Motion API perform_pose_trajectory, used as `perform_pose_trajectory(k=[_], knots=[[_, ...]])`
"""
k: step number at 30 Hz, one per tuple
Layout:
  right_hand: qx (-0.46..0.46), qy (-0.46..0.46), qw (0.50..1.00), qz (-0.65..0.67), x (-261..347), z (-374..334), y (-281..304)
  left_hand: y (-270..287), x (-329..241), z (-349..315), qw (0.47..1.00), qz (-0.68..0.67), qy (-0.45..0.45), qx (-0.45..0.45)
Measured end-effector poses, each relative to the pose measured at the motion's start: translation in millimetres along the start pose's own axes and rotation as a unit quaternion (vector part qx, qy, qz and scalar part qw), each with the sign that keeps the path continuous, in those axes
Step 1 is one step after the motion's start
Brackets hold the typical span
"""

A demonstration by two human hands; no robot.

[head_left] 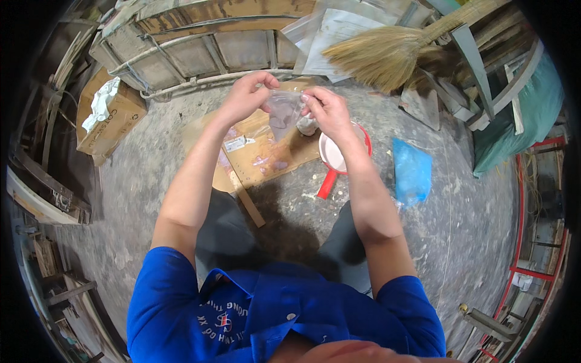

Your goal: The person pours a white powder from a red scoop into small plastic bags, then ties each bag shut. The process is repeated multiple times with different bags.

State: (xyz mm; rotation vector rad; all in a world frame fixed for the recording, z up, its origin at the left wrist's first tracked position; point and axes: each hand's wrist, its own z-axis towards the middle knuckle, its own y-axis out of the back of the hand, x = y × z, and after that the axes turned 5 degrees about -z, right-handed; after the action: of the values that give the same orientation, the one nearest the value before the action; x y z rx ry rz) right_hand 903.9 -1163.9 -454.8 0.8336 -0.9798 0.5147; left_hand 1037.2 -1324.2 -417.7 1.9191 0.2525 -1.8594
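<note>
A clear plastic bag [283, 116] hangs stretched between my two hands. Its upper left corner is pinched in my left hand [247, 97], and the upper right corner is in the fingers of my right hand [328, 111]. Under the bag, a flat piece of brown cardboard [266, 154] lies on the floor with pinkish stains. A small whitish container [307, 126], partly hidden by my right hand, stands near its right edge. Below my right forearm rests a round red pan [331, 154] with a pale inside and a red handle, partly covered by the arm.
A blue plastic bag [413, 172] lies on the floor to the right. A straw broom [387, 54] leans at the far right, beside a green sack [520, 115]. At the left stands a cardboard box [112, 118]. A thin wooden strip [249, 206] lies between my legs.
</note>
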Motion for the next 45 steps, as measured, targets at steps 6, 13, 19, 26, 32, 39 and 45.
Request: perform_pose_trajectory(k=[6,13,19,26,32,39,45], knots=[[-0.016,-0.025,0.999,0.025,-1,-1,7,-17,8,1,0.963,0.19,-0.192,-0.006],[0.016,-0.093,0.991,0.095,-6,0,26,-36,5,16,0.963,0.223,-0.153,0.009],[0.094,-0.06,0.992,0.066,-5,-3,16,-48,-10,6,0.96,0.192,-0.204,0.02],[0.08,-0.076,0.99,0.088,12,0,11,-50,-10,1,0.982,0.059,-0.174,-0.035],[0.023,-0.059,0.995,-0.072,18,-6,29,-53,1,1,0.974,-0.072,0.173,0.13],[0.041,-0.157,0.987,0.001,39,-25,45,-110,26,-9,0.781,-0.516,0.272,0.221],[-0.098,0.157,0.967,-0.178,27,-20,34,-103,38,-1,0.77,-0.585,0.129,0.22]])
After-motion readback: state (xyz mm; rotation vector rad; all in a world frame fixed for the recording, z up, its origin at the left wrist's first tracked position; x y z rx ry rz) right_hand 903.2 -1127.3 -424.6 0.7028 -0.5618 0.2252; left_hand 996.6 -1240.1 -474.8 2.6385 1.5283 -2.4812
